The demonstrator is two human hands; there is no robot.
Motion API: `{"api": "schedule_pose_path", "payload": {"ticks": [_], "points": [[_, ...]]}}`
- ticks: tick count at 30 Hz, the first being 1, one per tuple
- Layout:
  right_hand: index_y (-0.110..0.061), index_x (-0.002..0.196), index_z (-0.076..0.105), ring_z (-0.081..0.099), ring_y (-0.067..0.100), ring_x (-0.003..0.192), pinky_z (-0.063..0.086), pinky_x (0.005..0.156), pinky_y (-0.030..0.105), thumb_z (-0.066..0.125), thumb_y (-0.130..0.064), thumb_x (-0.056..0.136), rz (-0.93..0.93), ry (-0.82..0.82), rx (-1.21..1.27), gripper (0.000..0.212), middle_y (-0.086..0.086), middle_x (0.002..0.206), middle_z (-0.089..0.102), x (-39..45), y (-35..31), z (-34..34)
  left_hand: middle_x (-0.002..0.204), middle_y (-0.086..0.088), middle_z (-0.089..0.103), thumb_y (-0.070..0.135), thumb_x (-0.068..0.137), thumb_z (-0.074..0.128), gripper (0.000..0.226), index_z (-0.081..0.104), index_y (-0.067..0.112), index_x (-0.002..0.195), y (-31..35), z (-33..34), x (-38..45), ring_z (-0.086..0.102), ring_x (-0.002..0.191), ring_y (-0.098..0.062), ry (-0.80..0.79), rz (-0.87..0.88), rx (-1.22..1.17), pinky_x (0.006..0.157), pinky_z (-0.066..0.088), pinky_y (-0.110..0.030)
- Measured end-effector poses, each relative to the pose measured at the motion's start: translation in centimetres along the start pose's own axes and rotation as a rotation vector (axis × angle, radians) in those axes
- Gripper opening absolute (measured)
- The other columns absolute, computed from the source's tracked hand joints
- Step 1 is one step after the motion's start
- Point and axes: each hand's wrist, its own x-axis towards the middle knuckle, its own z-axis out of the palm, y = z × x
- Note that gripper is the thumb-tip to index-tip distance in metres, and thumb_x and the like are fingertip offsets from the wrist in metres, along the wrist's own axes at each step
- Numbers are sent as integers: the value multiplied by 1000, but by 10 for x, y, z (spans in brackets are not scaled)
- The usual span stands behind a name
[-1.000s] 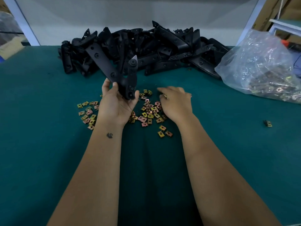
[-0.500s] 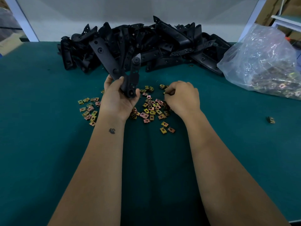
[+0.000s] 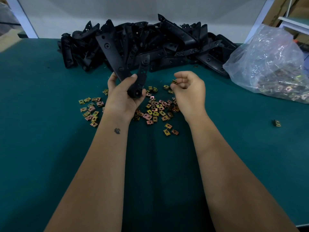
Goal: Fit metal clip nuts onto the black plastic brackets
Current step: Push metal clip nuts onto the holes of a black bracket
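The left hand (image 3: 122,96) grips a black plastic bracket (image 3: 117,59) near its bend, thumb across the front and fingers curled behind. The bracket is V-shaped: one long arm with round holes slants up and to the left, and a shorter arm (image 3: 143,69) rises just right of it, ending in a round boss. The held bracket is lifted off the green tabletop (image 3: 41,139), in front of the pile.

The right hand (image 3: 188,91) is raised just right of the bracket, apart from it, fingers curled inward. Its thumb and fingertips pinch a single metal clip nut (image 3: 174,81), gold-coloured and small; the nut is not on the bracket yet.

Below and between both hands lies a loose scatter of clip nuts (image 3: 155,111), gold and pinkish squares each with a hole, flat on the tabletop. A smaller group (image 3: 91,108) lies left of the left wrist. One stray nut (image 3: 277,123) sits well apart at the right.

Along the far edge of the tabletop is a heap of black brackets (image 3: 167,42), jumbled and overlapping. A clear plastic bag (image 3: 270,64) holding more nuts slumps at the right, touching the heap's end.

A small dark swan-shaped mark (image 3: 117,130) shows on the left forearm. No brand, label or readable writing is visible on the parts or the bag.
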Motion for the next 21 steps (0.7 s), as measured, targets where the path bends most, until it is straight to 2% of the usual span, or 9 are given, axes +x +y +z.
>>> {"api": "schedule_pose_path", "payload": {"ticks": [2,4,5,7,10,12,15,18,21], "points": [[-16,99,67,62,-1,78,51,77,13,70,5,84,3,-11,92,26,-8,89,65,-1,-3,1,120,-8,55,2,92,64,58,36,36,130,-3,4,-2,62,89,-20,30,44,64,61,53,-28],[-14,98,69,67,0,81,53,79,17,70,6,83,5,-48,198,25,-6,88,70,-4,-5,3,115,-7,57,2,91,66,79,21,44,141,-7,6,-4,64,83,-15,51,114,153,64,54,-26],[-15,97,70,69,3,80,54,78,18,70,5,84,9,-71,243,24,-5,87,72,-5,-5,4,110,-6,58,2,92,65,82,19,47,142,-9,7,-6,63,78,-12,44,153,200,65,54,-26],[-15,95,70,72,10,78,54,75,19,69,4,86,6,-107,294,21,-3,84,74,-8,-7,6,99,-4,56,3,94,62,65,33,48,131,-13,8,-8,61,70,-8,18,225,327,64,54,-25],[-13,94,71,73,12,79,54,75,19,67,3,87,-14,-136,335,18,-2,82,74,-12,-11,10,93,6,56,5,97,57,28,61,33,99,-15,9,-9,58,79,-9,-32,261,551,65,55,-24],[-15,96,71,72,13,84,55,79,21,66,5,87,-29,-149,349,22,-3,85,74,-13,-13,12,85,12,62,6,98,56,29,68,29,85,-17,9,-8,60,76,-4,-54,249,605,66,56,-25],[-22,106,68,71,13,92,55,86,24,67,6,85,-67,-162,315,34,-1,91,75,-14,-16,13,86,12,66,8,100,54,29,70,28,86,-19,11,-8,62,73,3,-65,221,656,65,56,-23],[-27,113,63,70,7,90,53,81,18,68,5,84,-92,-165,263,44,-3,90,76,-15,-19,12,94,7,68,9,100,52,27,70,27,91,-19,13,-9,65,79,0,-79,210,691,65,55,-21],[-26,118,63,70,5,91,54,86,21,67,5,85,-95,-151,213,45,-5,91,76,-14,-19,12,80,9,72,4,98,51,30,72,22,88,-17,15,-10,68,73,1,-54,170,654,66,57,-24]]}}
